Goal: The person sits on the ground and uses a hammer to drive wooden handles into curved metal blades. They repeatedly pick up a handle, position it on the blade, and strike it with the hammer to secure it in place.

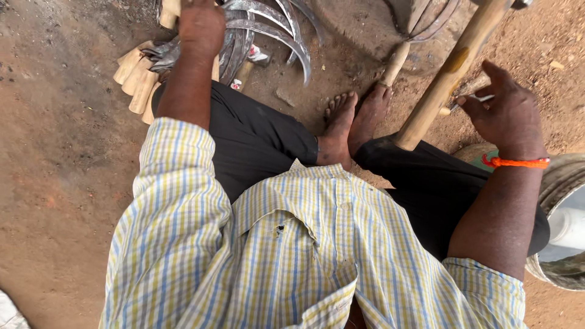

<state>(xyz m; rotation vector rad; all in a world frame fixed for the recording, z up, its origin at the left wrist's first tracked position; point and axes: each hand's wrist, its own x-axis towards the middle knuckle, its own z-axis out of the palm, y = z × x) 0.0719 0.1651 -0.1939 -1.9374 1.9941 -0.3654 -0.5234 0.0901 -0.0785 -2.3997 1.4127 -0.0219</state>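
I sit cross-legged on bare earth, looking down at my checked shirt and black trousers. My left hand (201, 24) reaches forward at the top edge and closes on the pale wooden handle of a sickle (169, 12) from a pile of sickles (268, 27) with curved grey blades. More wooden handles (137, 76) of that pile fan out to the left. My right hand (506, 109), with an orange thread at the wrist, pinches a small thin tool (472, 100) beside a long wooden handle (454, 70) that leans across my right knee.
Another sickle (405, 45) lies near my bare feet (353, 122) with its blade at the top edge. A round metal basin (563, 219) holding a white object stands at the right edge. Brown dirt ground (61, 152) spreads to the left.
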